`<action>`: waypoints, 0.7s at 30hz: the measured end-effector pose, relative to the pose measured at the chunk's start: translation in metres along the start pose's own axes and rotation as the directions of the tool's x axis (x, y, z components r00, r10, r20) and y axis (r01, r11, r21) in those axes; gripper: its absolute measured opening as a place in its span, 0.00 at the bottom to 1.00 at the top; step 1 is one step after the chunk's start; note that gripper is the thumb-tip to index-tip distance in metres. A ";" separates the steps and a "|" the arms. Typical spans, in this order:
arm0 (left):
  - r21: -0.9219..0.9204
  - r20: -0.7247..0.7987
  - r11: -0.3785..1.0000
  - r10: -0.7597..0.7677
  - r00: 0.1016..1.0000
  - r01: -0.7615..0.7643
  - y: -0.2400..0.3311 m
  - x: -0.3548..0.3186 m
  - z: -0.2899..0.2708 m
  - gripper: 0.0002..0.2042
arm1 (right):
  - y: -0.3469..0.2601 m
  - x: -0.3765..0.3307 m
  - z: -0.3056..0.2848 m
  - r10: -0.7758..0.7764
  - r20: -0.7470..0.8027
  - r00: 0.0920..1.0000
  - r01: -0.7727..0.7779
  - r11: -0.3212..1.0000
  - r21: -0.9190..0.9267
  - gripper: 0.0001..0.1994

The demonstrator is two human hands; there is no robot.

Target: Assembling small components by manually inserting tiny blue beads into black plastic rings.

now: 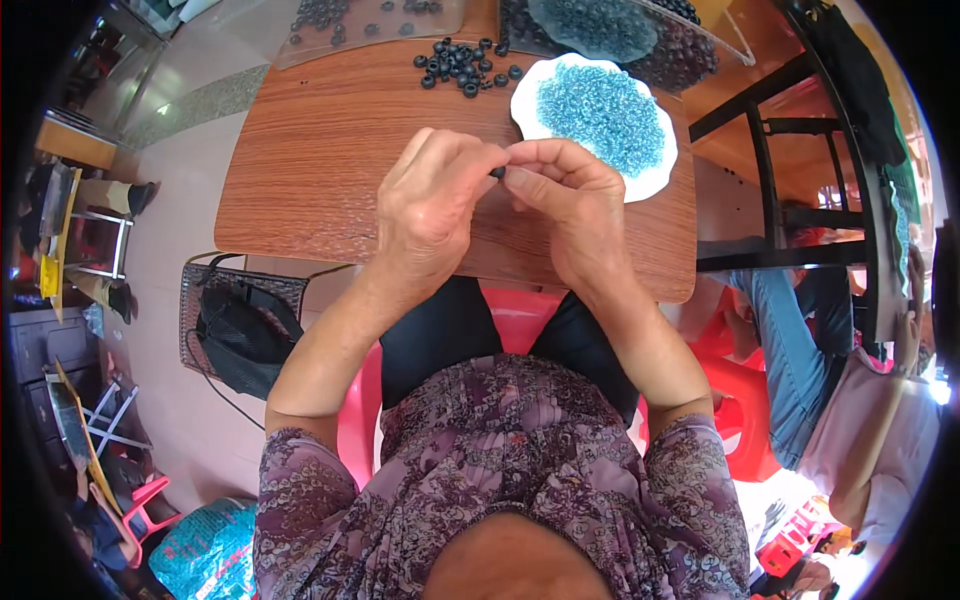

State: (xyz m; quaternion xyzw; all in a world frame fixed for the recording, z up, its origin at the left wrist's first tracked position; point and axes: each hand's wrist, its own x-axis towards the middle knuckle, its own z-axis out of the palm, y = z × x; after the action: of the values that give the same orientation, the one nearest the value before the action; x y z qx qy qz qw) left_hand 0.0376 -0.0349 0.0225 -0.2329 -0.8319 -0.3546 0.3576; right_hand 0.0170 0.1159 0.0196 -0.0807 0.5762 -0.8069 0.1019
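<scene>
My left hand (432, 200) and my right hand (568, 205) meet over the middle of a brown wooden table (310, 170). Between their fingertips they pinch a small black ring (497, 173). Just beyond my right hand stands a white plate (527, 95) heaped with small translucent blue rings (602, 115). A loose pile of black rings (458, 65) lies on the table past my left hand.
Clear plastic bags with more black rings (330, 15) and blue rings (600, 25) lie at the table's far edge. A black bag in a wire basket (240, 325) sits on the floor at left. Another person (850, 400) sits at right beside a black metal frame (770, 150).
</scene>
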 end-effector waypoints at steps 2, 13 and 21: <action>0.007 0.019 1.000 -0.014 1.000 0.014 0.002 -0.001 0.000 0.14 | 0.001 0.000 -0.002 0.019 -0.003 1.000 -0.019 0.999 -0.040 0.09; -0.045 0.007 0.999 -0.027 1.000 0.028 -0.001 -0.001 0.002 0.14 | -0.001 0.004 0.000 0.023 -0.048 0.999 -0.027 0.995 -0.091 0.06; -0.149 0.045 0.959 -0.237 0.970 0.241 -0.002 -0.004 0.000 0.11 | -0.004 0.005 -0.001 0.044 -0.048 0.998 -0.050 0.991 -0.126 0.06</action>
State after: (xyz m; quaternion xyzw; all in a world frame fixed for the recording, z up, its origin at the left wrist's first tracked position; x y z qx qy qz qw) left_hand 0.0388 -0.0365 0.0186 -0.1623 -0.8290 -0.4548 0.2819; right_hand 0.0114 0.1165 0.0228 -0.0552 0.6305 -0.7674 0.1025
